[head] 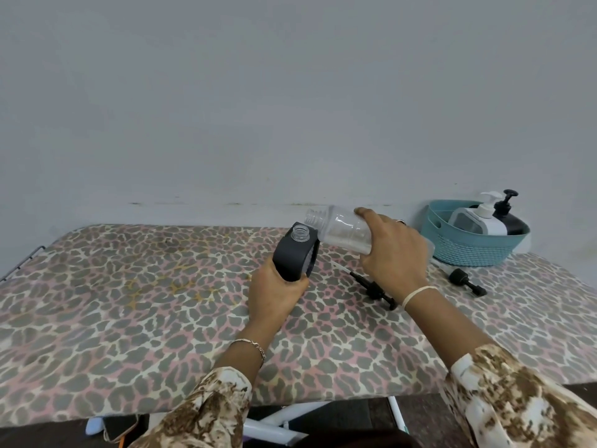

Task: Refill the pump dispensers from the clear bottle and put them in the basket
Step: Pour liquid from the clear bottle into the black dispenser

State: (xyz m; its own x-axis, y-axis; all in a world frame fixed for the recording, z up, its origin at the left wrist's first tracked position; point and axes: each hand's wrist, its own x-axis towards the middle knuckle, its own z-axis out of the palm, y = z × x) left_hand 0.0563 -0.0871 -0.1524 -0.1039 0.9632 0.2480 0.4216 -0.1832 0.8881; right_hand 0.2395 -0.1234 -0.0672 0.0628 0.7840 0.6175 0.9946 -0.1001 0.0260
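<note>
Clear bottle point(342, 229) tipped at the open neck, ready to pour.
Your left hand point(277, 291) grips the dark dispenser point(292, 253) by its base at mid-table, leaning its uncapped neck right. Your right hand point(392, 247) clasps the clear bottle almost level, its mouth just above that neck. A pump head point(374, 291) lies aside by your right wrist, and two dispensers already stand in the basket point(468, 250) at far right.

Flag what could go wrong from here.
The clear bottle holds its mouth near, not squarely over, the narrow neck of the dark dispenser, so liquid may spill onto the patterned cloth. The left hand holds the dispenser tilted, worsening that. The right hand might knock the loose pump beneath it.
</note>
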